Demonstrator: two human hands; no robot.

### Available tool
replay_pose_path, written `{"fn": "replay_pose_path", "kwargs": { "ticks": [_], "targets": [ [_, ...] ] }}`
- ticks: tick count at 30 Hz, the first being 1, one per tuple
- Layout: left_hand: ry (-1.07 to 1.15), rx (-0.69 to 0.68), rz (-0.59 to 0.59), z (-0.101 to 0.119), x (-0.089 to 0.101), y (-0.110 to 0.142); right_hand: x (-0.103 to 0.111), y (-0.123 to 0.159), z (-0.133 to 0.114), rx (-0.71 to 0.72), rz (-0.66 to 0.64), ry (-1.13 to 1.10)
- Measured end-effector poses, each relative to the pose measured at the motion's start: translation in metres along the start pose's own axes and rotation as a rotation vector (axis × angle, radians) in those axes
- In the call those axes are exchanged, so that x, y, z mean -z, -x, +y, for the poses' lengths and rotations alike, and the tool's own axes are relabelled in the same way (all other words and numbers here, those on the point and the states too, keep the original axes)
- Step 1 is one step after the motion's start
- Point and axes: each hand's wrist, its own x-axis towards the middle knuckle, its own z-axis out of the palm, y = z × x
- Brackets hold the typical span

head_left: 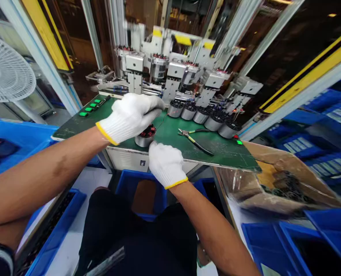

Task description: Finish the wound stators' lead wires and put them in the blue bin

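Observation:
A motor stator (pixel 144 141), a steel ring with red and black windings on top, sits at the front edge of the green worktop. My left hand (pixel 136 115), in a white knitted glove, is over it with fingers pinched together. A thin wire runs from those fingertips down to the stator's right side. My right hand (pixel 167 163), gloved too, is curled closed against the stator's lower right edge; some of its fingers are hidden. Just right of the hands lie pliers (pixel 197 142) with yellow-green and black handles, jaws pointing left.
Several stators (pixel 202 115) stand in a row along the back of the green worktop (pixel 170 140). Behind them is a machine with clamps (pixel 176 71) carrying more stators. Green buttons (pixel 90 107) are at left. Blue bins (pixel 141 191) and a cardboard box (pixel 274 180) surround the bench; a fan (pixel 6 69) stands left.

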Motion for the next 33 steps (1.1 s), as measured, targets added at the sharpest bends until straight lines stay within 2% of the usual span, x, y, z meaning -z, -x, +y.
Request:
{"fn": "replay_pose_path", "kwargs": {
  "ticks": [3, 6, 9, 12, 14, 17, 19, 21, 23, 25, 26, 28, 30, 33],
  "targets": [
    [-0.078, -0.180, -0.197, -0.004, -0.003, 0.024, -0.002, 0.001, 0.003, -0.008, -0.011, -0.001],
    [-0.204, -0.229, -0.235, -0.004, -0.016, 0.043, 0.003, 0.008, 0.002, 0.001, -0.041, -0.034],
    [-0.290, -0.277, -0.088, -0.003, -0.035, 0.056, 0.013, 0.020, -0.006, -0.024, -0.089, -0.088],
    [-0.238, -0.361, 0.087, -0.008, -0.050, 0.061, 0.023, 0.027, -0.013, -0.062, -0.113, -0.127],
    [-0.179, -0.398, 0.152, -0.010, -0.055, 0.061, 0.032, 0.024, -0.009, -0.003, -0.105, -0.142],
    [-0.143, -0.418, 0.214, -0.011, -0.055, 0.060, 0.053, 0.008, 0.013, 0.131, 0.020, -0.139],
    [-0.147, -0.402, 0.210, -0.010, -0.053, 0.060, 0.063, -0.006, 0.034, 0.193, 0.120, -0.077],
    [-0.137, -0.361, 0.146, -0.010, -0.052, 0.059, 0.065, -0.019, 0.052, 0.229, 0.102, 0.035],
    [-0.095, -0.303, 0.055, -0.011, -0.050, 0.057, 0.056, -0.024, 0.063, 0.253, -0.041, 0.113],
    [-0.048, -0.214, -0.006, -0.012, -0.047, 0.050, 0.041, -0.022, 0.060, 0.283, -0.193, 0.086],
    [-0.028, -0.166, -0.040, -0.011, -0.044, 0.045, 0.032, -0.018, 0.054, 0.296, -0.225, 0.041],
    [-0.009, -0.094, -0.136, -0.009, -0.036, 0.032, 0.017, -0.010, 0.037, 0.299, -0.206, -0.067],
    [-0.013, -0.071, -0.249, -0.005, -0.026, 0.018, 0.006, -0.002, 0.022, 0.268, -0.132, -0.152],
    [-0.023, -0.064, -0.342, -0.002, -0.013, 0.008, 0.002, 0.002, 0.027, 0.250, -0.100, -0.345]
  ]
}}
